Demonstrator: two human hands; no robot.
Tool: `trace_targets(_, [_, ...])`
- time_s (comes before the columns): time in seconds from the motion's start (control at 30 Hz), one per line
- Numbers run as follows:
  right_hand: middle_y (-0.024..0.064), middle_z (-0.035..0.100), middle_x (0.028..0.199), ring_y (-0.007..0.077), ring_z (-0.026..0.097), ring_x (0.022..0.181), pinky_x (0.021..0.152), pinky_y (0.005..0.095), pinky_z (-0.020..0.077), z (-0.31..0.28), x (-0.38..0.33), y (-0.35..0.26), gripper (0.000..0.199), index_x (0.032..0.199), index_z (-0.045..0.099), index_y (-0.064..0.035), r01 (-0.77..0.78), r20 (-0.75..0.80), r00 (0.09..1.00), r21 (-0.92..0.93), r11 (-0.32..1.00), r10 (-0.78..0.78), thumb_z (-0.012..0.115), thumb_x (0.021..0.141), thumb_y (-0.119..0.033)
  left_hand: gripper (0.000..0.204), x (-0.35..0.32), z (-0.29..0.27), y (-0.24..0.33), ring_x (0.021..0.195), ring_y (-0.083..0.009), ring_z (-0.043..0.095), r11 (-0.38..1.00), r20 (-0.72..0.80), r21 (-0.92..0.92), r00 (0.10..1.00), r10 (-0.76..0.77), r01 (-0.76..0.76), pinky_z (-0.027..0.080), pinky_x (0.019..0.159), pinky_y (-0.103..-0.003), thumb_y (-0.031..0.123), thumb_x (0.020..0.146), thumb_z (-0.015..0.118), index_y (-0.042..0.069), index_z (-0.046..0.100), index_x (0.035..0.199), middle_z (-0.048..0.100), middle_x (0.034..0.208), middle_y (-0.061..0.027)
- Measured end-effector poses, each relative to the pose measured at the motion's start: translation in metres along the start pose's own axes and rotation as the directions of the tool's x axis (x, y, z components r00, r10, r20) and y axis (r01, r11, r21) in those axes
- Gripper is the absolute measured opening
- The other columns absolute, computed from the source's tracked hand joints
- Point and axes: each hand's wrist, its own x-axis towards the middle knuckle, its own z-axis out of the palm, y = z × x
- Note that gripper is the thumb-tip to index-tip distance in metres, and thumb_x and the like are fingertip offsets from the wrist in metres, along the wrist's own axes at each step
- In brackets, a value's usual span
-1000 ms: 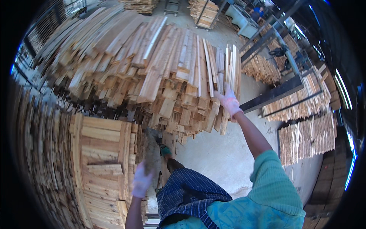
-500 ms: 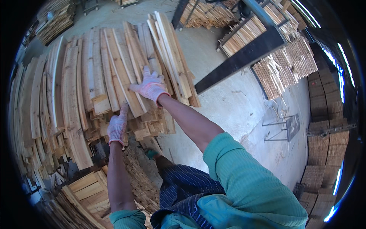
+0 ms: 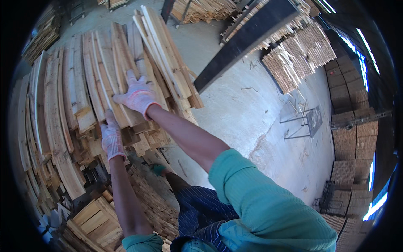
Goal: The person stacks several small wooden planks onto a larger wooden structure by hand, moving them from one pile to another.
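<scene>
Right hand (image 3: 136,95) palm: pressed flat on the slats, hidden from view.
Left hand (image 3: 111,138) fingers (image 3: 110,119): tips tucked among slat ends, grip cannot be told.
Slat pile (image 3: 63,105) left side: fades into the dark rim.
Far stacks (image 3: 357,143): too small to tell single pieces.
Person's torso: cut off by the lower edge.

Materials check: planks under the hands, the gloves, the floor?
Planks: raw sawn wood, pale, unfinished, grain and rough ends showing. Right hand and left hand: gloves look knitted fabric, whitish with pink tint, ribbed cuffs. Floor: likely bare concrete, grey, dusty, stained.
</scene>
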Motion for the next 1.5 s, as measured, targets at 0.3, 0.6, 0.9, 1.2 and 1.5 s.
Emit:
trace_targets(0.3, [0.0361, 0.035, 0.146, 0.0604, 0.031, 0.137, 0.109, 0.0674, 0.0322, 0.021, -0.078, 0.033, 0.106, 0.160, 0.020, -0.0181, 0.054, -0.032, 0.998, -0.036, 0.998, -0.055, 0.077, 0.078, -0.051, 0.097, -0.111, -0.001, -0.029, 0.141, -0.0353, 0.045, 0.994, -0.174, 0.093, 0.982, 0.068, -0.052, 0.034, 0.115, -0.036, 0.072, 0.097, 0.038, -0.007, 0.033, 0.153, 0.047, 0.151, -0.0249])
trace_targets(0.6, [0.0166, 0.054, 0.138, 0.0267, 0.057, 0.122, 0.102, 0.0371, 0.0492, 0.049, -0.080, 0.144, 0.072, 0.152, 0.037, -0.0018, -0.107, 0.057, 0.987, 0.927, 0.358, 0.147, 0.067, 0.096, -0.035, 0.090, -0.160, -0.093, -0.088, 0.131, -0.0279, 0.051, 0.549, 0.332, -0.795, 0.943, 0.037, 0.258, 0.041, 0.111, -0.048, 0.067, 0.091, 0.061, 0.012, 0.032, 0.156, 0.051, 0.146, -0.0147])
trace_targets(0.9, [0.0187, 0.051, 0.143, 0.0277, 0.055, 0.128, 0.106, 0.0430, 0.0480, 0.048, -0.051, 0.100, 0.104, 0.156, 0.021, 0.0025, -0.399, 0.424, 0.903, 0.771, 0.497, 0.066, 0.077, 0.086, -0.050, 0.108, -0.118, -0.054, -0.052, 0.141, -0.0294, 0.041, 0.536, -0.024, -0.844, 0.995, -0.096, 0.031, 0.033, 0.119, -0.046, 0.083, 0.079, 0.060, 0.013, 0.033, 0.157, 0.042, 0.156, -0.0098])
trace_targets(1.2, [0.0163, 0.042, 0.151, 0.0240, 0.048, 0.135, 0.110, 0.0404, 0.0440, 0.058, -0.138, 0.135, 0.082, 0.158, 0.027, -0.0137, 0.391, 0.210, 0.895, 0.061, 0.919, -0.394, 0.074, 0.091, -0.021, 0.079, -0.177, -0.051, -0.068, 0.144, -0.0284, 0.039, 0.465, 0.144, -0.860, 0.975, -0.170, 0.208, 0.032, 0.120, -0.045, 0.049, 0.096, 0.058, 0.009, 0.030, 0.158, 0.038, 0.158, -0.0115])
trace_targets(1.5, [0.0147, 0.048, 0.148, 0.0305, 0.051, 0.133, 0.108, 0.0448, 0.0473, 0.091, -0.145, 0.153, 0.102, 0.155, 0.034, -0.0081, -0.401, 0.400, 0.915, 0.889, 0.220, 0.052, 0.057, 0.085, -0.079, 0.092, -0.252, -0.089, -0.143, 0.144, -0.0289, 0.038, 0.420, 0.193, -0.892, 0.981, 0.022, 0.166, 0.036, 0.117, -0.049, 0.061, 0.085, 0.070, 0.014, 0.035, 0.156, 0.037, 0.159, -0.0065])
